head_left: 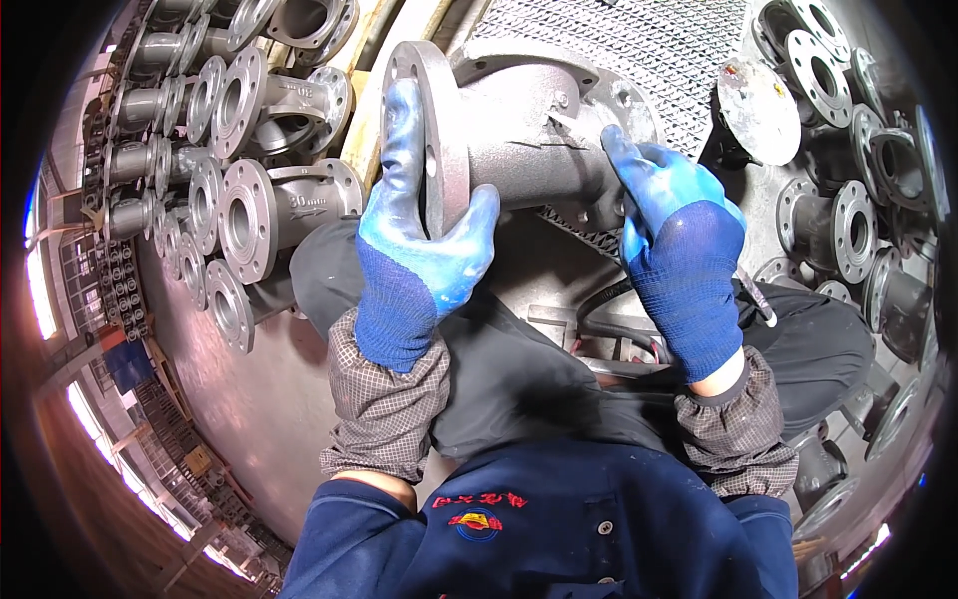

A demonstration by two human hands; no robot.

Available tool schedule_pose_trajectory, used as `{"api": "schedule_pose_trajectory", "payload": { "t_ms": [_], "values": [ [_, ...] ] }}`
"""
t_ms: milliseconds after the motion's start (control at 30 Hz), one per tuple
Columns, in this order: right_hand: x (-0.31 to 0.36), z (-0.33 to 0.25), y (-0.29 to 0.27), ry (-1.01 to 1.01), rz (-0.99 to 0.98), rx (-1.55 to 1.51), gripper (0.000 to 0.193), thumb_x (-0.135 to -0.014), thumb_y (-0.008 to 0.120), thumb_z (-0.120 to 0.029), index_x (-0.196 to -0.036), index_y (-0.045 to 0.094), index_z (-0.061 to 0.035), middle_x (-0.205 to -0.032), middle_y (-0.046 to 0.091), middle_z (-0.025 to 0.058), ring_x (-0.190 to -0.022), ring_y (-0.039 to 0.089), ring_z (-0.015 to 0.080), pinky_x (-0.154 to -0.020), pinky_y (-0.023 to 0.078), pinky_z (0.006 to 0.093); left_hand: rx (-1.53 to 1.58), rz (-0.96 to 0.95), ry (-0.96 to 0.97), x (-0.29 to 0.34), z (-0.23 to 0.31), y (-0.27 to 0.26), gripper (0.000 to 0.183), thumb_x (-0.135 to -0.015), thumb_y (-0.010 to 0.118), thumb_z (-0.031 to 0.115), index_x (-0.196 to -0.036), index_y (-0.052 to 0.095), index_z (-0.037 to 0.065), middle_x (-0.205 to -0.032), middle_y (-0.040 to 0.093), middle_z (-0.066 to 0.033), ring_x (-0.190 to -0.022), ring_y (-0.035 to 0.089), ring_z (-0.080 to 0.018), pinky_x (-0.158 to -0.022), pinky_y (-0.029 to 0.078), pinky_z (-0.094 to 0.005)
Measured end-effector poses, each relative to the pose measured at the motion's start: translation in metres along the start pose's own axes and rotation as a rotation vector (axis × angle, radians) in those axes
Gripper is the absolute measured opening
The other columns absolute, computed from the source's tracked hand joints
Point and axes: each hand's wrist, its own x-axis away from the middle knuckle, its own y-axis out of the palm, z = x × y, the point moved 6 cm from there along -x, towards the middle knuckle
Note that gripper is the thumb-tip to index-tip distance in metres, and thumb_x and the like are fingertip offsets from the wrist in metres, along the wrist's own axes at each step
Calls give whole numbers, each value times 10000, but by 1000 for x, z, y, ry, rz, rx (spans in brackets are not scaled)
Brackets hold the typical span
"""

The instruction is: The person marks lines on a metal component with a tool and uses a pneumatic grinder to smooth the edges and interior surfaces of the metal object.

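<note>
A person sits with 2 hands in blue coated gloves above the lap, and works with 1 grey metal valve body (529, 165). This valve body is in the upper middle of the view, above the dark trousers (519, 379), between the 2 hands. It lies on its side, with a large round flange turned to the left and another flange at the right end.

The left hand (419, 225) has a firm grip on the left flange: its fingers lie along the outer face, and the thumb stands on the other side, so the rim is between them. The right hand (679, 190) is at the right end of the valve body, with the fingers bent and the index finger reaching toward the right flange. How tight is this grip, I cannot tell. Beside the right wrist there shows a slim stick (761, 302) with a white end; if the hand holds it, it is not clear.

Behind the valve body is a patterned metal sheet (649, 40). To its right there is a round pale plate (763, 115). Many similar grey castings (249, 215) stand in rows at the left, near yellowish beams (371, 80), and more flanged parts (833, 225) are crowded at the right.
</note>
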Motion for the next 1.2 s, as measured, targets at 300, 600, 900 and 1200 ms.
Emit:
{"api": "schedule_pose_trajectory", "payload": {
  "t_ms": [300,600,900,1200],
  "values": [
    [-1,1,-11,-56,18,-126,533,-688,543,44,-1178,632,-147,-956,643,140,-843,616,304,-735,501,362,-41,-5,-51,2,-4,-1,766,-736,660,-14,-1421,318,-17,-1438,374,-206,-1300,419,-266,-1030,366,-331],
    [6,16,14,0,87,-446,521,-697,489,149,-1145,642,-69,-918,643,162,-787,637,239,-706,508,284,-44,6,7,-1,3,-1,764,-732,634,-47,-1420,301,-46,-1452,363,-180,-1314,385,-217,-1048,331,-306],
    [-2,30,21,67,186,-576,452,-788,475,130,-1178,617,-48,-949,654,140,-823,631,191,-749,488,252,44,12,-103,-1,1,-1,763,-735,627,-55,-1422,295,-48,-1460,356,-158,-1320,363,-186,-1059,309,-293],
    [-38,27,31,107,297,-261,704,-704,760,-374,-1269,503,-42,-1053,614,177,-919,620,331,-744,525,414,80,14,-130,0,-7,-1,773,-744,625,-49,-1437,285,-18,-1458,364,-130,-1310,368,-179,-1049,318,-288]
  ]
}}
